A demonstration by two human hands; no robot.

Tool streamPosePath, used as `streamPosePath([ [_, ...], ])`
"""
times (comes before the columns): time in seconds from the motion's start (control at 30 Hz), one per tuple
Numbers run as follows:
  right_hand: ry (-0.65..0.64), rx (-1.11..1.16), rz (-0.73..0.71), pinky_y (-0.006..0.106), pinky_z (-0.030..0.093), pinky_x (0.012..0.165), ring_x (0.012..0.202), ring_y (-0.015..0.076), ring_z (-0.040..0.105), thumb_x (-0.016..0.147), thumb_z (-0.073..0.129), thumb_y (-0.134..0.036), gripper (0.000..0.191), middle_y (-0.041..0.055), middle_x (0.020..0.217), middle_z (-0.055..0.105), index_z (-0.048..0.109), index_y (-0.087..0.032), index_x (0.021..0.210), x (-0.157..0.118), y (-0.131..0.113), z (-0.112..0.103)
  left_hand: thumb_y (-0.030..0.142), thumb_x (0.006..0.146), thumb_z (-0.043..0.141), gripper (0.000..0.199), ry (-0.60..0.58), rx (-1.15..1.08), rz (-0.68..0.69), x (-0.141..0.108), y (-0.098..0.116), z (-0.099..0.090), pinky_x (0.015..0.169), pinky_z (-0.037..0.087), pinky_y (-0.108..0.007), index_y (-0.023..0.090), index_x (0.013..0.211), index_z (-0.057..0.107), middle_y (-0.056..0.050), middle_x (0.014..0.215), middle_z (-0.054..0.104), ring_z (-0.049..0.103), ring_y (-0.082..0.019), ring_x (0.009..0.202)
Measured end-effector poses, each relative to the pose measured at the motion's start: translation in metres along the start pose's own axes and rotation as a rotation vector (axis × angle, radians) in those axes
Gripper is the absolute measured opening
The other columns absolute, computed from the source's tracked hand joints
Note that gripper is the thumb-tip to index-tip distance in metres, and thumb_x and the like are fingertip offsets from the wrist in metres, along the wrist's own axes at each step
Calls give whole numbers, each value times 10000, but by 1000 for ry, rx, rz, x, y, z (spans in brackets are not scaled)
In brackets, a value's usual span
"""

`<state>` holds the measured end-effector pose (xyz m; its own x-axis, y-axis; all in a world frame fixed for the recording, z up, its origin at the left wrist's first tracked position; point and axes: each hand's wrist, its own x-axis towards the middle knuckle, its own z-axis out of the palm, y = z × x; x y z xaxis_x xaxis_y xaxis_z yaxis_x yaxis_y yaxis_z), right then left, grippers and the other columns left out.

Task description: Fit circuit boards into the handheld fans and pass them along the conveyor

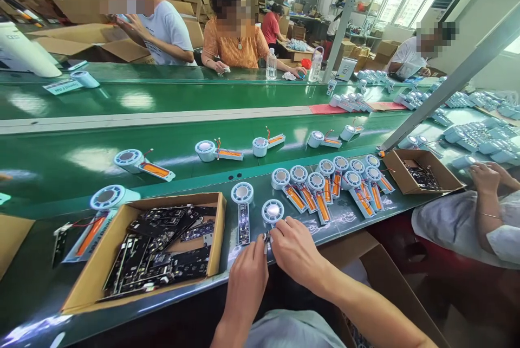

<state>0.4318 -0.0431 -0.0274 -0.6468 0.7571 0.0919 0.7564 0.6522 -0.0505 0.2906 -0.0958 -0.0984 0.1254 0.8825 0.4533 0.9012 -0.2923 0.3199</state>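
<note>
A light blue handheld fan body (272, 210) with a round head lies at the bench edge, its handle mostly covered by my fingers. My left hand (248, 269) is closed, its fingertips pinching at the handle's lower end, where a small dark part shows. From the other side my right hand (296, 247) closes on the handle, fingers bent over it. Just left of it lies another fan (242, 193), a dark circuit board (244, 223) set in its handle. Several fans with orange strips and wires (316, 181) are clustered to the right.
A cardboard box (221, 234) of black circuit boards stands at left, a fan (109, 197) beyond it. Several fans (205, 150) rest on the green conveyor (179, 136). A smaller board box (449, 177) and a co-worker's hands (485, 177) are at right. A metal post (442, 90) slants across.
</note>
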Motion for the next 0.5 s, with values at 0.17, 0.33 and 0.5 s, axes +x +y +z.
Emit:
streamPosePath([
  [0.17, -143, 109, -84, 309, 395, 689, 766, 189, 568, 952, 552, -87, 169, 62, 828, 654, 631, -164, 825, 6, 16, -11, 116, 952, 360, 333, -148, -211, -60, 4, -6, -10, 681, 594, -340, 165, 1156, 619, -98, 932, 767, 758, -242, 823],
  [0.33, -93, 297, -197, 271, 409, 731, 835, 176, 583, 953, 542, -77, 188, 43, 915, 664, 632, -176, 1085, 6, 36, -13, 136, 938, 330, 373, -316, -409, -118, 14, -14, -24, 681, 578, -334, 209, 1088, 664, -85, 908, 767, 751, -244, 837],
  [0.5, -23, 328, -271, 278, 447, 745, 801, 178, 574, 940, 529, -49, 171, 48, 890, 661, 643, -174, 963, 5, 38, -4, 212, 959, 357, 339, -363, -503, -130, 21, -17, -28, 695, 570, -322, 233, 998, 693, -74, 902, 779, 748, -239, 816],
])
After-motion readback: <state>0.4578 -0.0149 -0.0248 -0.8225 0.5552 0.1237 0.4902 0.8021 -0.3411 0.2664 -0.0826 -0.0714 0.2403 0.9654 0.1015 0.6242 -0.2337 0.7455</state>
